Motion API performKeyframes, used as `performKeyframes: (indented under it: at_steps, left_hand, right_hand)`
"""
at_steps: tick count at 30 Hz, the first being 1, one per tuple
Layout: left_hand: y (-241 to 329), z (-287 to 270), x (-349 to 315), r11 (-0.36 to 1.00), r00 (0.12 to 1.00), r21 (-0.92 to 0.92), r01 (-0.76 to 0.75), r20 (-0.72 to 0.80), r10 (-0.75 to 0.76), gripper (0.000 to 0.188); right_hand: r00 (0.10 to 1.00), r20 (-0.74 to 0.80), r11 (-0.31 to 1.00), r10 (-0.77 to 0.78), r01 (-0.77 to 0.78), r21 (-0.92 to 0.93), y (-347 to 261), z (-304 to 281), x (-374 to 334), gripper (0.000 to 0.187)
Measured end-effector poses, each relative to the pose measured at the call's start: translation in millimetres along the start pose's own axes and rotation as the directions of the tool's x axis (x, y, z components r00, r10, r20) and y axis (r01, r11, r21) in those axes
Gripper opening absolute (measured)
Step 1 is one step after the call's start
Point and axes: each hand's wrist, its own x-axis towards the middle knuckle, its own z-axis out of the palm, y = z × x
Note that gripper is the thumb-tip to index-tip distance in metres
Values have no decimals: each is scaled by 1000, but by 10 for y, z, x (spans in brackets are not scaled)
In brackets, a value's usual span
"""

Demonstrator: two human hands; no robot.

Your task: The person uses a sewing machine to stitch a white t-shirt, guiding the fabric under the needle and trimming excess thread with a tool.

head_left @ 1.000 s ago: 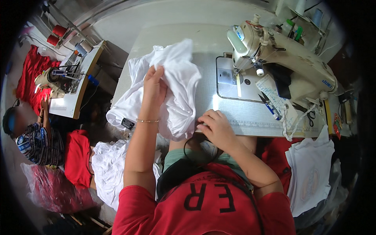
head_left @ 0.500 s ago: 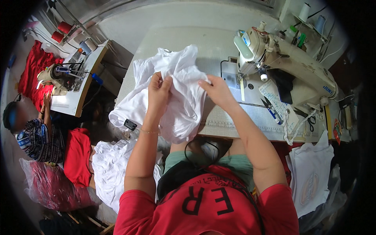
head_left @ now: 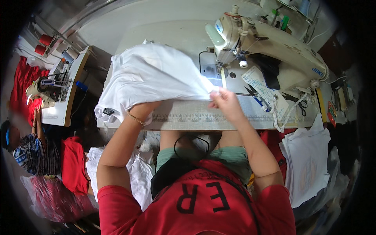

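Your right hand (head_left: 226, 103) pinches the white shirt (head_left: 152, 72) over the sewing table (head_left: 184, 124), left of the presser foot (head_left: 219, 67), not under it; a dark label (head_left: 109, 111) is already on. Your left hand (head_left: 144, 109) is partly beneath, its grip impossible to tell.

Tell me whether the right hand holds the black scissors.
No, the right hand grips the white cloth; the black scissors lie on the table.

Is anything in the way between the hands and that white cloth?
Nothing visible is. The right hand already pinches the edge of the white cloth. The left hand reaches under it, so its fingers are hidden. The blue-handled snips lie off to the right, not between.
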Motion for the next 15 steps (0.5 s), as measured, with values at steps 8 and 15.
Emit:
performKeyframes:
  at_steps: [8,15]
  left_hand:
    - [941,-514,-562,1000,879,10,-20,477,13,40]
    - [1222,-641,175,795,951,-605,-28,228,207,24]
  right_hand:
    - [991,105,918,-87,121,-378,129,-82,-122,15]
    - [978,153,845,-142,201,-496,141,-11,-189,31]
